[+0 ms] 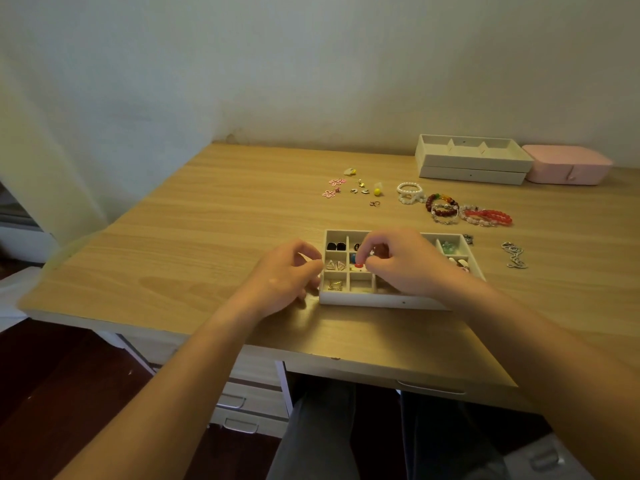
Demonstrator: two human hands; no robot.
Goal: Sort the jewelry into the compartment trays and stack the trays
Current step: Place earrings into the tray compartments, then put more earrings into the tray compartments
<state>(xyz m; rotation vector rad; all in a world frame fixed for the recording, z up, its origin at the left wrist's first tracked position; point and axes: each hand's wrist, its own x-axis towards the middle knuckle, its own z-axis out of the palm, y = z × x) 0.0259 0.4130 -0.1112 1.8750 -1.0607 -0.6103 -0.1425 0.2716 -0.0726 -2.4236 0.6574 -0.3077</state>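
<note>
A white compartment tray [363,298] sits near the table's front edge with earrings and rings in several cells. My right hand [401,261] hovers over its middle cells, its fingertips pinching a small piece above a red item [359,265]. My left hand [287,271] rests at the tray's left side with curled fingers against its wall. Small earrings and pink flower pieces [334,187] lie loose farther back. Beaded bracelets [460,209] lie to their right. Two stacked white trays [472,161] stand at the back right.
A pink jewelry box [568,164] stands beside the stacked trays at the far right. A silver chain [515,255] lies right of the near tray. The wall runs along the table's far edge. Drawers sit below the front edge.
</note>
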